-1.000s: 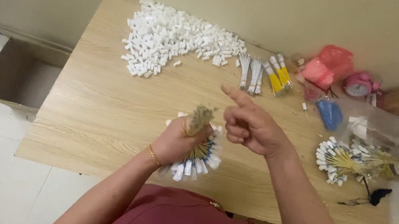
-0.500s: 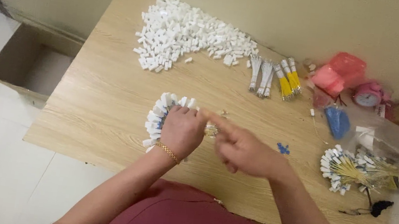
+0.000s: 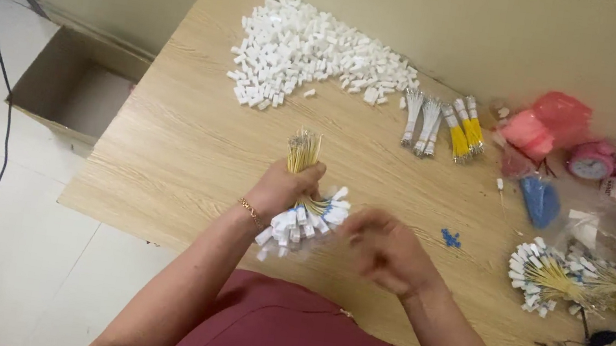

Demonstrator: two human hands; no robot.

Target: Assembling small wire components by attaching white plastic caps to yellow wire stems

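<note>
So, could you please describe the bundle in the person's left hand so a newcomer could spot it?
On the light wooden table, near its front edge, the left hand grips a bundle of thin yellow wires with white block ends. Unlike the similar bundle lying at the right, it is held up off the table.

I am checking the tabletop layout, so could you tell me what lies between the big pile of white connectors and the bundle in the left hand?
Bare wooden table between pile and bundle, head view.

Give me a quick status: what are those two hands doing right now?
Left hand shut on bundle of yellow wires with white connectors. Right hand blurred, beside the bundle. Nothing in the way.
</note>
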